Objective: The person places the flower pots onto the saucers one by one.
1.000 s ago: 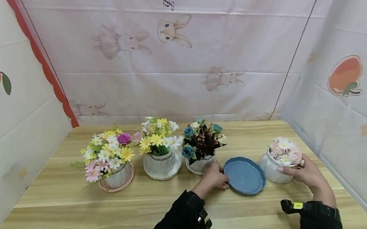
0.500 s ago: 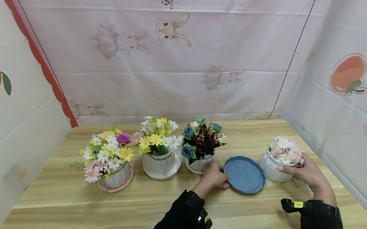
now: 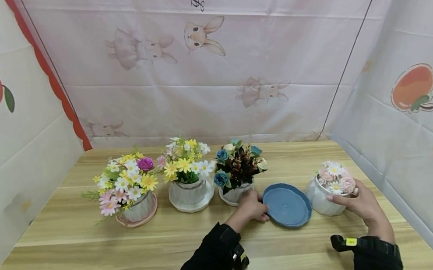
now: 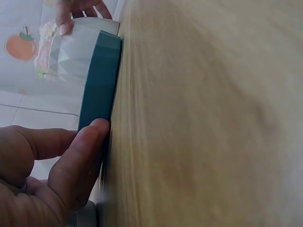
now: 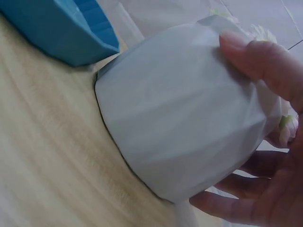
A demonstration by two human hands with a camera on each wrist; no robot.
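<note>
At the left edge of a blue plant saucer (image 3: 286, 206), my left hand (image 3: 251, 206) pinches the rim between thumb and fingers. The left wrist view shows the saucer's side wall (image 4: 100, 80) low against the wood. To its right, a white faceted flowerpot (image 3: 322, 201) holds pink roses and white daisies (image 3: 335, 176). My right hand (image 3: 363, 207) grips this pot near its rim from the right. In the right wrist view the thumb (image 5: 258, 56) lies on one side of the pot, with the other fingers round the far side. The pot stands upright beside the saucer.
Leftward stand three potted plants on saucers: blue and cream roses (image 3: 239, 165), yellow and white daisies (image 3: 187, 160), and mixed flowers (image 3: 128, 179) on a pink saucer (image 3: 140, 221). A printed cloth (image 3: 210, 78) hangs behind the wooden table (image 3: 95, 262); side cloths flank it.
The blue saucer and my left hand have shifted very slightly left. My right hand keeps its hold on the flowerpot, which stays in nearly the same place.
</note>
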